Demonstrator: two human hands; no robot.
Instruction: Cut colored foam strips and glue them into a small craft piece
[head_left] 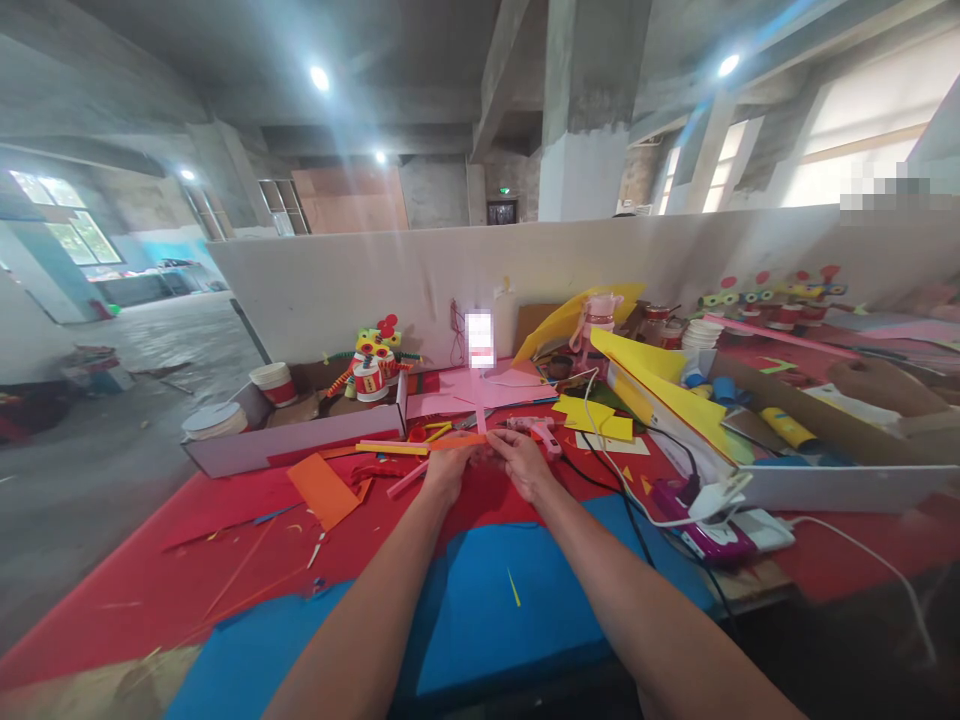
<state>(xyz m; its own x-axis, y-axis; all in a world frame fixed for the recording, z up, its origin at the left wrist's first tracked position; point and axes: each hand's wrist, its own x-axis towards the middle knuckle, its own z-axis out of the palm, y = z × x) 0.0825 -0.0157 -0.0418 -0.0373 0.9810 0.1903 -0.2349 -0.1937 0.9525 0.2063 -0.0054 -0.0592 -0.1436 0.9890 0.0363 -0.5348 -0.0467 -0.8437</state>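
Note:
An orange paper strip [463,441] stretches between my two hands over the red-covered table. My left hand [448,468] is closed on its left part, with the thumb and fingers pinched together. The right end is pinched between the fingertips of my right hand [519,462]. A pink strip [481,408] rises upright just behind the hands; whether it touches them I cannot tell. Beside my right hand lies a pink glue gun [541,434]. Yellow strips [390,449] and another pink strip [407,480] are left of my left hand, near an orange sheet [324,488].
Blue sheets [517,600] cover the table's front. At left, a white box [300,445] holds paper cups and a paper-cup figure [370,372]. A box with yellow paper [840,487] stands right, beside a purple power strip [701,525] with trailing cables. A white partition [337,270] stands behind.

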